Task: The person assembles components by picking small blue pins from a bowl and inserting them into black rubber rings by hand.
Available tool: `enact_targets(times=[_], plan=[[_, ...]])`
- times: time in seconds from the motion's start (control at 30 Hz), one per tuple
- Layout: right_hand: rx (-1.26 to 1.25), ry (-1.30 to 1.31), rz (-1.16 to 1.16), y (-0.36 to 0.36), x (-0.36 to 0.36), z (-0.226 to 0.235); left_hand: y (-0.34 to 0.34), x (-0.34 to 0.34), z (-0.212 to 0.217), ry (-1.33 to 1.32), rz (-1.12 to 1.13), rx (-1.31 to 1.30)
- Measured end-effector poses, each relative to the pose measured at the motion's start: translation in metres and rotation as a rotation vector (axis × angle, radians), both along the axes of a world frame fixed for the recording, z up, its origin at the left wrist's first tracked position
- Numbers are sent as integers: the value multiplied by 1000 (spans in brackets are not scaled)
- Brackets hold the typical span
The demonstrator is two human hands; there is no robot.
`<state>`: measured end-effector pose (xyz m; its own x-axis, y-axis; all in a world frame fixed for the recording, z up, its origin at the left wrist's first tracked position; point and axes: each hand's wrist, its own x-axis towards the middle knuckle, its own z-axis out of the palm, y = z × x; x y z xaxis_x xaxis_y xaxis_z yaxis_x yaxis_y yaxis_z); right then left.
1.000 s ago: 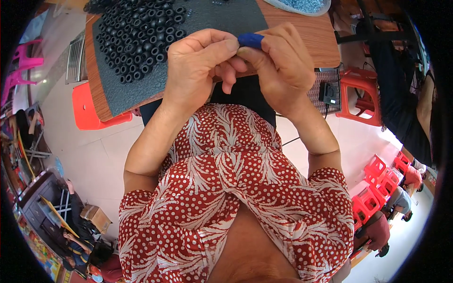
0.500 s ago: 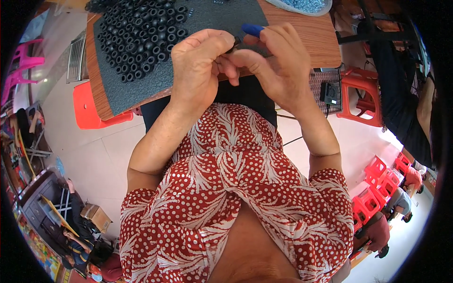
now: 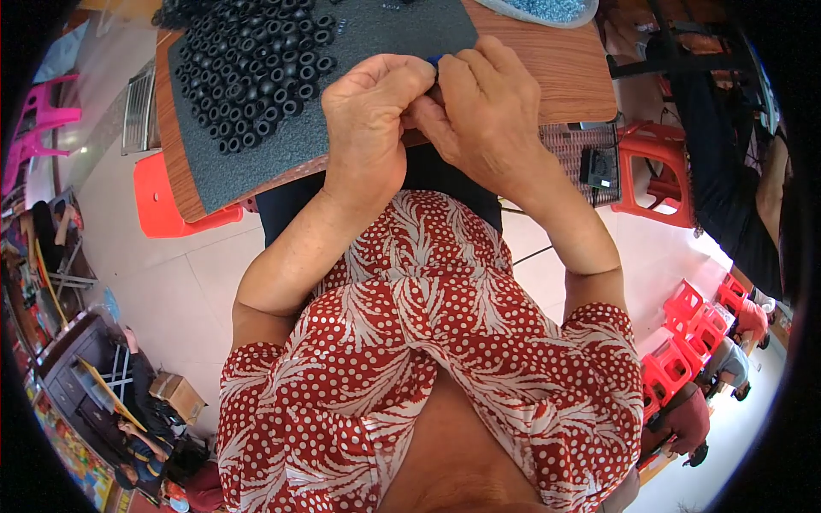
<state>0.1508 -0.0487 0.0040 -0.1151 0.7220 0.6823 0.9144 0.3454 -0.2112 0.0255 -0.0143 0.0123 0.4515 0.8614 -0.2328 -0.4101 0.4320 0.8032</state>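
Note:
My left hand and my right hand meet over the near edge of the table, fingertips together. Between them is a small black piece, mostly hidden by the fingers; both hands are closed on it in a pinch. A bit of a blue finger cover shows at the right fingertips. To the left of my hands, a pile of small black ring-shaped pieces with round openings lies on a dark grey mat.
The wood-topped table carries a clear tub of light blue bits at the far right. Red stools stand at its left and right. Other people sit at the lower right and lower left. A cardboard box rests on the floor.
My right hand has turned inward and its fingers have curled closed around the left fingertips. The blue finger cover, plainly seen before, is now mostly hidden. My left hand shifted slightly right.

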Motion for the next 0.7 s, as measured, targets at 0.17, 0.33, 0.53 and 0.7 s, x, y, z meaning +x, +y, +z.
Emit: enact_targets(times=[0.17, 0.33, 0.53, 0.7], plan=[[18, -12, 13, 0, 0, -2, 0, -2, 2, -19, -22, -15], [3, 54, 36, 2, 2, 0, -1, -1, 4, -31, 27, -6], [45, -36, 63, 5, 5, -2, 0, -5, 3, -25, -14, -21], [31, -42, 53, 4, 10, -5, 3, -8, 7, 22, -89, 0]])
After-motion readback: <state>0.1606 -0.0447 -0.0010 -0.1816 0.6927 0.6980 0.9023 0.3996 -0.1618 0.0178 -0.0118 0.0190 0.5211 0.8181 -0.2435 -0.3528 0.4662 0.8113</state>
